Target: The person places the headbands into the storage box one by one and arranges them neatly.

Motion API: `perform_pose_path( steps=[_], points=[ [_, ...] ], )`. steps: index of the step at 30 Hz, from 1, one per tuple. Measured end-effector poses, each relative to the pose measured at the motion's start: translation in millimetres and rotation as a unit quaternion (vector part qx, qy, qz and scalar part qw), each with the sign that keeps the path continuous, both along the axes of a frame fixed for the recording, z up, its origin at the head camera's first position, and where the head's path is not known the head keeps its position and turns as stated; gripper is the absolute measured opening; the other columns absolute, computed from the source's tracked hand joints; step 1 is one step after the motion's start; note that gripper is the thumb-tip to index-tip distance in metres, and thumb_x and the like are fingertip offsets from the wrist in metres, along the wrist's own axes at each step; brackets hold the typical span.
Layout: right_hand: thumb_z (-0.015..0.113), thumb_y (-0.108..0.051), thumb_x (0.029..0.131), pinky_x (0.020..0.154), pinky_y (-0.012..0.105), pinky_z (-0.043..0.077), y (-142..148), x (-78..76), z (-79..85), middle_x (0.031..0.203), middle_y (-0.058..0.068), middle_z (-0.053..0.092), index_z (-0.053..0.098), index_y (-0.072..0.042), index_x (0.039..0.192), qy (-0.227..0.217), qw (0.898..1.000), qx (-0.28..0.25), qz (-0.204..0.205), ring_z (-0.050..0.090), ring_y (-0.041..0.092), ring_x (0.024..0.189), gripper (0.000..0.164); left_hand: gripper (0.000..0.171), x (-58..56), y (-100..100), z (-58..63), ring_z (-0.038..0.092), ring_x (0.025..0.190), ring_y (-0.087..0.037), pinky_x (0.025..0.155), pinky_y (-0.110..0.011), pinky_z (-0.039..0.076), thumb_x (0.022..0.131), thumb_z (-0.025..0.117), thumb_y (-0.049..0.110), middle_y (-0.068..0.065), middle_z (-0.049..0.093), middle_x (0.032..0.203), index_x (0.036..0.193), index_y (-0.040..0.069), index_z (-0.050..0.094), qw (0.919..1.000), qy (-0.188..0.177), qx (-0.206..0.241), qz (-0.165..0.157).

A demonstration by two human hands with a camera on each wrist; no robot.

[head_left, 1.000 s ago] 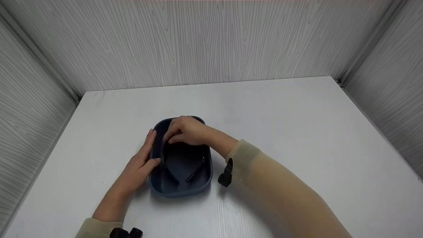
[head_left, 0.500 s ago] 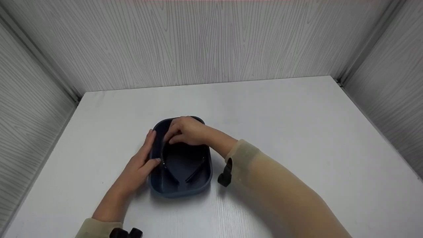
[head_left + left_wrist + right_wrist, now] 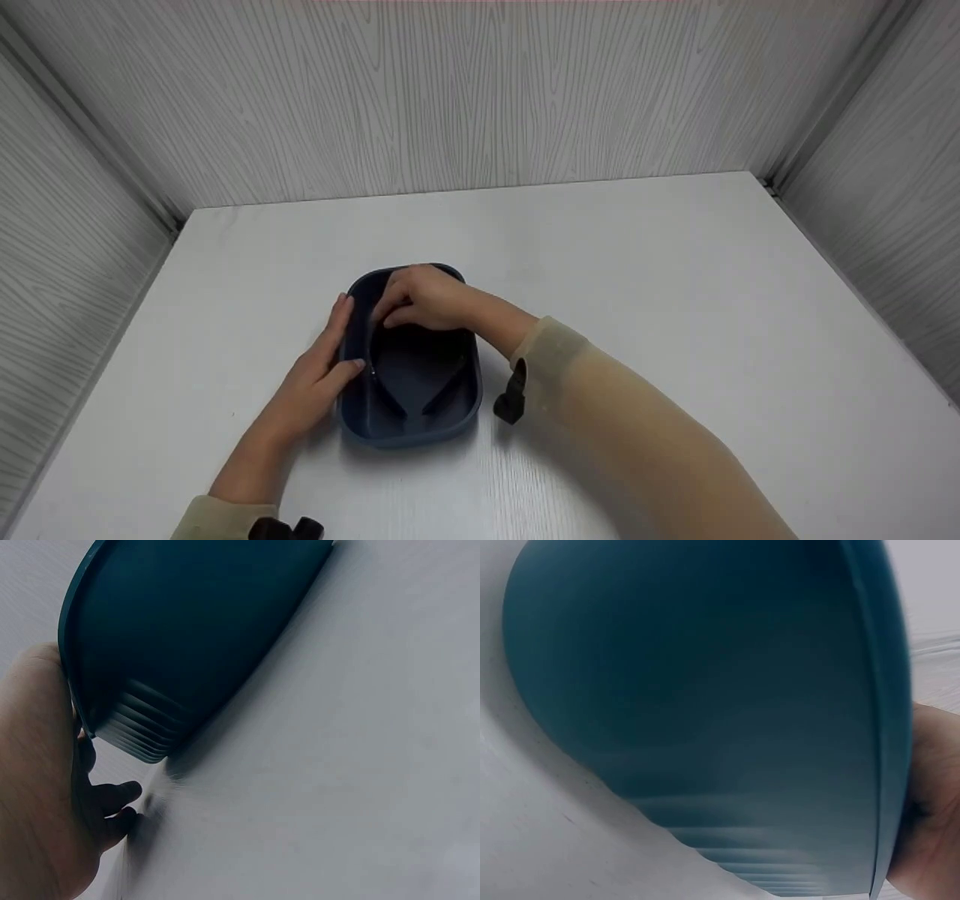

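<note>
A dark blue plastic tub [image 3: 409, 436] with rounded corners and ribbed outer walls sits on the white table. My left hand [image 3: 311, 382] holds its left side, the thumb over the rim and the fingers along the outer wall. Inside the tub lies what looks like a pair of dark glasses [image 3: 388, 397], its two thin arms slanting toward each other at the near end. My right hand [image 3: 424, 298] reaches in over the far right rim, finger and thumb curled together at the glasses' left side. Its palm hides their far part. Both wrist views show mostly the tub's outer wall.
The white tabletop [image 3: 637, 300] spreads around the tub. A grey wood-grain panel [image 3: 480, 97] closes off the back, with similar panels at left [image 3: 67, 247] and right [image 3: 892, 195]. Dark wrist mounts sit at both sleeve cuffs.
</note>
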State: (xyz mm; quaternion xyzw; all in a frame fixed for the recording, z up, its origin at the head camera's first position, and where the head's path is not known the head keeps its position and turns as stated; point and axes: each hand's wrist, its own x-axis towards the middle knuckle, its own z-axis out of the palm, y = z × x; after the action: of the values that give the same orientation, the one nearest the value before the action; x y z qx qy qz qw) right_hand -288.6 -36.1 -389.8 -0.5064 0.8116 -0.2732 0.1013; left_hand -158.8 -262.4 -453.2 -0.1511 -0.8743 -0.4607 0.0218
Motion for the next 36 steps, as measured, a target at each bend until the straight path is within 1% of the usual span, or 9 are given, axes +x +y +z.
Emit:
perform_pose_path(
  steps=[7, 21, 25, 36],
  points=[
    [0.075, -0.018, 0.100, 0.098, 0.020, 0.048, -0.6, -0.3, -1.1, 0.116, 0.001, 0.075, 0.083, -0.015, 0.120, 0.002, 1.000, 0.001, 0.000, 0.066, 0.014, 0.113, 0.021, 0.080, 0.2, 0.3, 0.2, 0.008, 0.163, -0.020, 0.124, -0.022, 0.009, 0.107, 0.055, 0.015, 0.002, 0.005, 0.178, 0.173, 0.028, 0.011, 1.0000, 0.000, -0.003, 0.000],
    [0.076, -0.019, 0.100, 0.100, 0.020, 0.047, -1.7, 1.1, -0.2, 0.118, 0.000, 0.076, 0.083, -0.015, 0.120, -0.010, 1.000, 0.008, -0.008, 0.065, 0.013, 0.115, 0.021, 0.079, 0.3, -0.1, 1.6, 0.007, 0.163, -0.019, 0.124, -0.022, 0.009, 0.108, 0.055, 0.016, 0.003, 0.006, 0.178, 0.172, 0.030, 0.011, 1.0000, -0.004, 0.001, -0.001],
    [0.075, -0.020, 0.101, 0.102, 0.021, 0.046, -2.2, 1.4, -0.2, 0.119, -0.001, 0.076, 0.082, -0.016, 0.121, -0.004, 1.000, 0.016, -0.010, 0.064, 0.013, 0.117, 0.022, 0.079, 0.4, -0.2, 1.9, 0.007, 0.163, -0.019, 0.124, -0.022, 0.009, 0.108, 0.055, 0.016, 0.003, 0.006, 0.178, 0.172, 0.030, 0.012, 1.0000, -0.005, 0.002, -0.001],
    [0.074, -0.020, 0.102, 0.103, 0.021, 0.045, -1.7, 0.9, -0.9, 0.121, -0.003, 0.075, 0.082, -0.017, 0.122, -0.005, 1.000, 0.016, -0.006, 0.063, 0.012, 0.119, 0.022, 0.078, -0.3, 0.1, -0.5, 0.008, 0.162, -0.018, 0.123, -0.020, 0.009, 0.108, 0.056, 0.015, 0.002, 0.007, 0.178, 0.172, 0.028, 0.014, 0.9999, 0.005, 0.009, -0.005]
  ],
)
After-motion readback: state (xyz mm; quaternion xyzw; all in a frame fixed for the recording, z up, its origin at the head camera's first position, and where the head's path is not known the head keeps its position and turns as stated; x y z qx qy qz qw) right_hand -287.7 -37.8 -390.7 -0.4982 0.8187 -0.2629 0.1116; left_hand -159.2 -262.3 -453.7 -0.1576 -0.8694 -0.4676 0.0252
